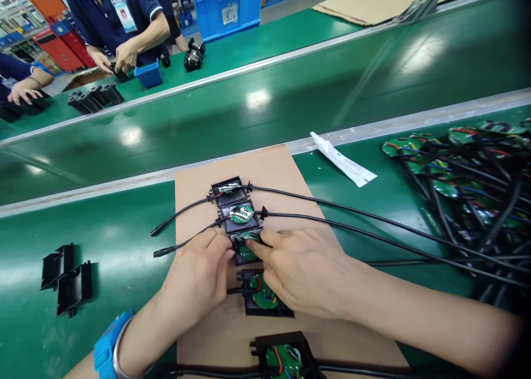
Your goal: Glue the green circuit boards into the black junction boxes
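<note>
Several open black plastic housings with green circuit boards lie in a column on a cardboard sheet (232,335). My left hand (199,271) is closed, its fingertips pinched at the left edge of the middle housing (244,260). My right hand (302,268) grips the same housing's right side, a fingertip pressed onto its circuit board (250,248). Beyond my fingers lie two more housings, the nearer one (227,224) with white paste on its board (241,213). Closer to me are another housing (284,307) and a larger-looking one (301,343), both with boards and coloured wires.
Two bare black housings (74,287) lie at left. A white tube (344,160) rests beyond the cardboard. At right is a heap of cabled circuit boards (448,169), its black cables (373,218) crossing the table. Across the belt (290,86), co-workers handle black parts near a blue bin (226,8).
</note>
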